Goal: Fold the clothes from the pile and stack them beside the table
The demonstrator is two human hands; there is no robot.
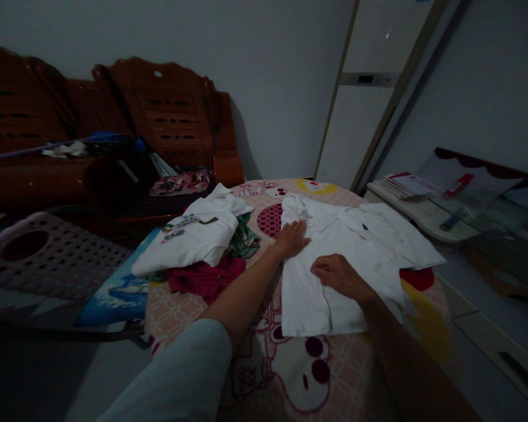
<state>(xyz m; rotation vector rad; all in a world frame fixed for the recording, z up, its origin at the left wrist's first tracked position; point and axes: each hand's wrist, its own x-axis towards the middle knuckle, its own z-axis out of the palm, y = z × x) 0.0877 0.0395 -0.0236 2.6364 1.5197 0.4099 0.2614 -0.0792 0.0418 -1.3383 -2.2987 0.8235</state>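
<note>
A white collared shirt (352, 252) lies spread on the round table, with one sleeve stretched out to the right. My left hand (293, 239) rests flat on the shirt's left side near the shoulder, its fingers extended. Over the shirt's front, my right hand (338, 275) is closed with the fingers curled in. The line of a fabric edge runs down from beside its fingertips. Whether cloth is pinched inside that hand is hidden.
A pile of clothes sits left on the patterned tablecloth (352, 375): a white printed top (193, 234) over a dark red garment (206, 278) and a green one (245, 237). A woven chair (70, 258) stands left, a wooden sofa (167, 117) behind. Right is a side table (440, 220) with papers.
</note>
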